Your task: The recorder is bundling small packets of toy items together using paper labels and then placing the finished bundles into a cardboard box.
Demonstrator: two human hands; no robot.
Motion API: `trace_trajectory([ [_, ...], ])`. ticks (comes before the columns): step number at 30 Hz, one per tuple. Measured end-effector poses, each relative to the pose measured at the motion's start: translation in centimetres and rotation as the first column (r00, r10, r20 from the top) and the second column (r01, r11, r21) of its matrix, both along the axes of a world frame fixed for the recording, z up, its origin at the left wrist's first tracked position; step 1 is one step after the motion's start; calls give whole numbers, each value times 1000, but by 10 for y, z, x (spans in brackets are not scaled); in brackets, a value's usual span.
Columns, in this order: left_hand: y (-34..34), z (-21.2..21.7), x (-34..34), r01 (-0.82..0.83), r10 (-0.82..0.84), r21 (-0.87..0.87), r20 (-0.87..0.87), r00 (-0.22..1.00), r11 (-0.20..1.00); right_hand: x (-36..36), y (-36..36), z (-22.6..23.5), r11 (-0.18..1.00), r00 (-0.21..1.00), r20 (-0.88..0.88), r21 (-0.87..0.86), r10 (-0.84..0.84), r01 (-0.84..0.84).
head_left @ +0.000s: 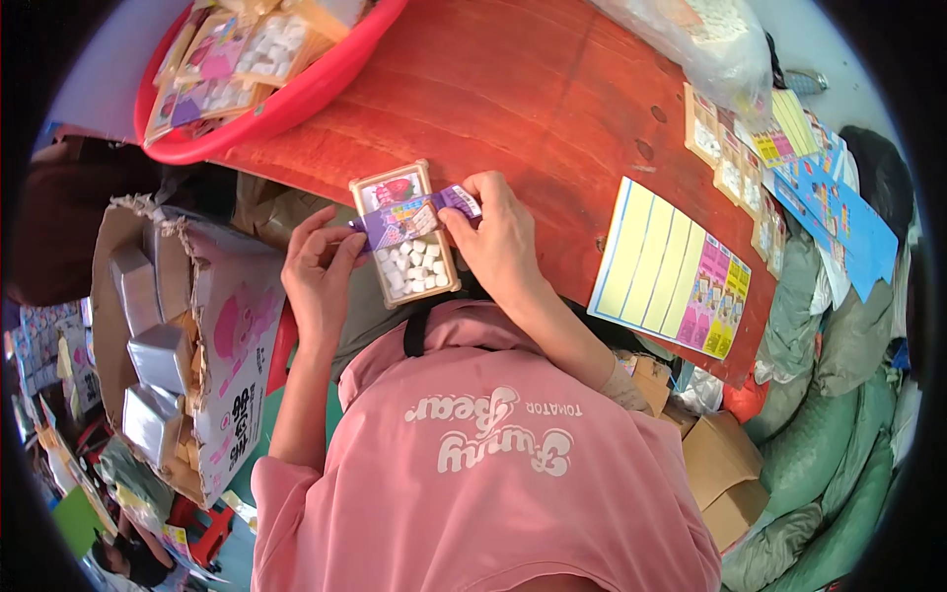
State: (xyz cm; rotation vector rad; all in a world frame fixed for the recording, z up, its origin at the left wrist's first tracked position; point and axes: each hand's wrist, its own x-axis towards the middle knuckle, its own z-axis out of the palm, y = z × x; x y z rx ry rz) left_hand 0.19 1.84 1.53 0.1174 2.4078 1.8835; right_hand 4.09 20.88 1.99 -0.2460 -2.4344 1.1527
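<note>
We hold a small flat pack (406,237) of white pieces in both hands, just off the near edge of the red-brown tabletop (533,89), above our lap. The pack has a tan frame, a picture at its far end and rows of white pieces under a clear front. A purple paper strip (414,217) lies across the pack's middle.

Our left hand (321,271) grasps the strip's left end between thumb and fingertips at the pack's left side. Our right hand (498,242) is closed on the pack's right edge, thumb pressing the strip's right end.

On the tabletop's far left corner sits a red basin (296,104) filled with similar packs. Near the right edge lies a sheet (666,266) of yellow and pink stickers; beyond it, at the far right edge, several more packs (730,158) stand in a row, with blue printed sheets (838,212) beside them. A clear bag (700,44) rests at the far right corner.

Left of us, an open cardboard box (222,335) holds silver-wrapped blocks (158,355). Green sacks (819,434) are piled to our right.
</note>
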Motion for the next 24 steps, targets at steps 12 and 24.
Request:
trace_trajectory([
  [12,9,-7,12,-31,-144,387,417,897,922,-2,8,1,990,999,22,-137,23,-20],
  [24,26,-20,13,-245,-762,968,116,637,-58,3,-1,25,298,839,287,-941,463,158],
])
